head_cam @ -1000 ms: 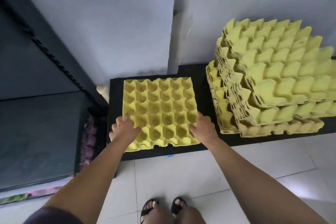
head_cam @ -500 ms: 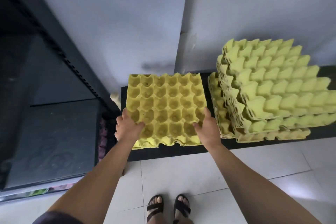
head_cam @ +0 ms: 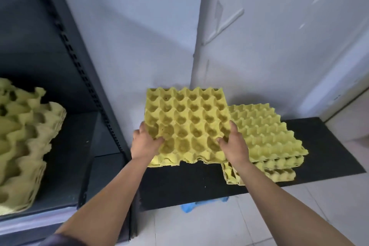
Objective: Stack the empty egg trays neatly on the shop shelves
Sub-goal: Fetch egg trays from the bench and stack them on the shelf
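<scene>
Egg tray (head_cam: 187, 126) held between both hands: left hand (head_cam: 144, 143) grips its near-left corner, right hand (head_cam: 234, 144) its near-right.

Two hands at centre: left hand (head_cam: 144, 144), right hand (head_cam: 235, 144). Three groups of yellow egg trays in all. Held trays (head_cam: 187, 124) at centre: more than one, judging by the layered front edge, exact number unclear. One right pile (head_cam: 267, 136), several layers, too tightly nested to count. One left pile (head_cam: 22, 142) at the left edge, likewise uncountable. One dark rack (head_cam: 83, 78). One black platform (head_cam: 329, 146). One blue scrap (head_cam: 199, 204), bottom centre.
</scene>
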